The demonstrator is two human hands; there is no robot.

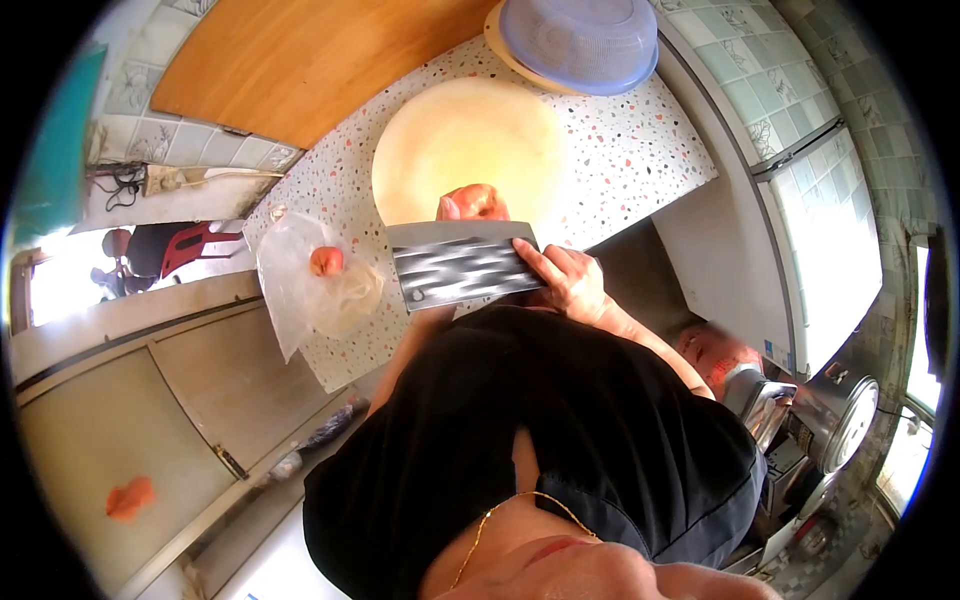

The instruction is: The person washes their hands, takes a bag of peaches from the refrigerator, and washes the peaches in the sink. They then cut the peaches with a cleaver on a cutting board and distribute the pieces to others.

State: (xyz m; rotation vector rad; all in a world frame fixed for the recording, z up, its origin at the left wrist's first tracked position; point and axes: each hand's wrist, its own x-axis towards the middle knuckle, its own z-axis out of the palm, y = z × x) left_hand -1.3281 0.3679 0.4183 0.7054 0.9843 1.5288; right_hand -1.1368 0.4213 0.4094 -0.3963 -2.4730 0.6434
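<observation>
A broad cleaver (465, 265) with a wavy-patterned blade is in my right hand (568, 284). The index finger of that hand lies along the blade's upper corner, and the other fingers are closed round the handle end. Behind the blade, at the near edge of a round, pale cutting board (460, 130), shows my left hand (475, 203). Its fingers are curled together; the blade and strong glare hide what they hold, if anything. Left of the board lies a clear plastic bag (300, 300) with a round red fruit or tomato (326, 262) in it.
A speckled countertop (640, 150) carries the board. At its back stands a blue mesh cover (580, 45) over a yellowish tray. A white refrigerator (830, 270) is on the right, with metal pots (830, 420) below. A red chair (195, 245) appears beyond an opening on the left.
</observation>
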